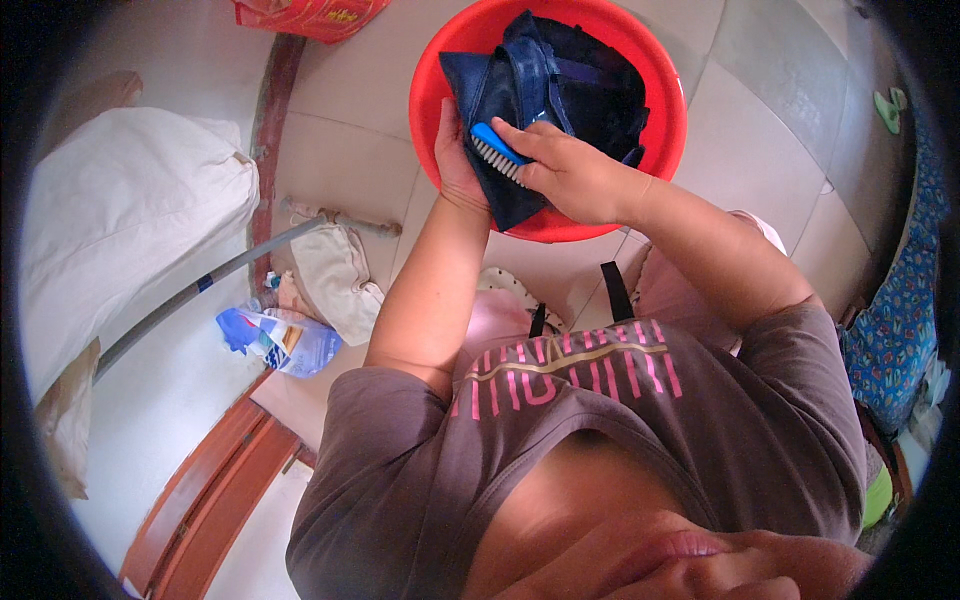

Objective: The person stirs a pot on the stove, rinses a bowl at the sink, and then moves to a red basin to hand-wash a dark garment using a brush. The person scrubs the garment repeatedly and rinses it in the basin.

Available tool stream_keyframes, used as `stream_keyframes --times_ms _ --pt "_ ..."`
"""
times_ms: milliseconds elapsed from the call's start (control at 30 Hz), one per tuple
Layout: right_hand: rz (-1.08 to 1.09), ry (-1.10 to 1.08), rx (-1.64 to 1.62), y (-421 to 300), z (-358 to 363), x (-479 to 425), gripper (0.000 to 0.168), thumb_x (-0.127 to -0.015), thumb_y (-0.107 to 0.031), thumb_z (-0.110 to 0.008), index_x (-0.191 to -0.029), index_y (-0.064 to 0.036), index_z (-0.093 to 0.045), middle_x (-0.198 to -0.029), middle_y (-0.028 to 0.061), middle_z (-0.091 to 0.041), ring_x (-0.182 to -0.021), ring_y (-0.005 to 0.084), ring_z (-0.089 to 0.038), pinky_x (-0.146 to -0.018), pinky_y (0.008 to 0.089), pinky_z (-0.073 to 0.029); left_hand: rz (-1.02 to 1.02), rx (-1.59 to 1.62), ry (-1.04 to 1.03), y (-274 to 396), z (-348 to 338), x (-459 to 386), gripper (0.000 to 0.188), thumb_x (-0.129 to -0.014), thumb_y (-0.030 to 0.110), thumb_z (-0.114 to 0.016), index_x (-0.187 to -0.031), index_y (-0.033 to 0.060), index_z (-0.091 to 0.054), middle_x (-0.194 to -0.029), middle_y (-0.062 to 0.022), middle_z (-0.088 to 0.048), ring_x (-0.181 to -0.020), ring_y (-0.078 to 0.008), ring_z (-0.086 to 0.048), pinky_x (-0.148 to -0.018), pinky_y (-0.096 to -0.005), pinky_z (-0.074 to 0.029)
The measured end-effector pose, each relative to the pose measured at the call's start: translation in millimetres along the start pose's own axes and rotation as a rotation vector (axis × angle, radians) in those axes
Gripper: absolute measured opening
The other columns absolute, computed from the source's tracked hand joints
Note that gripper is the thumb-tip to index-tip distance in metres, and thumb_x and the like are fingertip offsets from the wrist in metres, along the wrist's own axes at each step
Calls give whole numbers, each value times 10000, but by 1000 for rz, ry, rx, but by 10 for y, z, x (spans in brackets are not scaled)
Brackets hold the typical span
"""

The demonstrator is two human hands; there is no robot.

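Note:
A red plastic basin (pixel 671 127) stands on the tiled floor before me. In it lies a dark blue bag (pixel 529 71) with wide straps, its near left part raised over the basin's rim. My right hand (pixel 577 169) grips a scrubbing brush (pixel 499 146) with a blue back and whitish bristles, held tilted against the dark blue material. My left hand (pixel 459 154) holds the left edge of the bag from the side and beneath; some of its fingers are hidden by the material.
A blue and white plastic detergent package (pixel 300 345) lies at the left near a cream cloth (pixel 337 277) and a metal pole (pixel 225 266). A large white cloth (pixel 142 187) covers something at the far left. Green slippers (pixel 887 112) rest far right, beyond blue patterned fabric (pixel 900 322).

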State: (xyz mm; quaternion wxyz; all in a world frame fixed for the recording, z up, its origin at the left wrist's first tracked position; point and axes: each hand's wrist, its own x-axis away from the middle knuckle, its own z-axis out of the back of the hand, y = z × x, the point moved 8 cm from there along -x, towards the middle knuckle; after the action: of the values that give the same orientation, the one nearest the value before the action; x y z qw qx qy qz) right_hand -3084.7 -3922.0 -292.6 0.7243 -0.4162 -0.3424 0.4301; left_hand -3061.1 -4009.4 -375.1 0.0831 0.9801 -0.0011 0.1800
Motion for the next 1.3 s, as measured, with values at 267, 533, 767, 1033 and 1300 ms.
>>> stream_keyframes --times_ms 267,533,767,1033,1300 --pt "-28 338 646 96 372 -210 505 -794 -47 -543 -1292 -118 -495 -1125 162 -497 -890 319 -614 -715 387 -531 3 -138 99 -169 -141 67 758 -882 645 -311 -1364 66 -392 -1342 -157 -468 -1218 -330 -458 -1048 -455 -329" --pt "57 213 351 100 179 -229 408 -777 -66 -592 -1179 -7 -556 -1118 171 -515 -938 355 -594 -793 392 -508 -65 -204 177 -118 -168 101 686 -883 632 -341 -1283 95 -491 -1245 -115 -554 -1155 -299 -512 -1004 -441 -381" --pt "39 141 393 197 103 -390 311 -791 -119 -577 -1087 -21 -574 -1060 198 -511 -924 361 -584 -788 403 -498 -92 -237 198 15 32 -47 571 -931 510 -332 -1252 76 -518 -1202 -115 -587 -1099 -293 -554 -992 -433 -401" --pt "177 -216 341 106 -294 -74 314 -811 -214 -612 -1112 -127 -602 -1044 181 -517 -882 347 -596 -797 411 -495 -161 -314 222 436 190 -118 720 -890 620 -318 -1275 35 -485 -1224 -155 -566 -1096 -322 -559 -972 -449 -426" --pt "200 238 482 353 -17 -304 390 -792 -121 -634 -1176 -85 -574 -1090 134 -500 -825 329 -604 -729 379 -518 -104 -321 127 264 197 -62 754 -858 627 -418 -1308 23 -434 -1236 -169 -549 -1075 -325 -566 -956 -438 -439"
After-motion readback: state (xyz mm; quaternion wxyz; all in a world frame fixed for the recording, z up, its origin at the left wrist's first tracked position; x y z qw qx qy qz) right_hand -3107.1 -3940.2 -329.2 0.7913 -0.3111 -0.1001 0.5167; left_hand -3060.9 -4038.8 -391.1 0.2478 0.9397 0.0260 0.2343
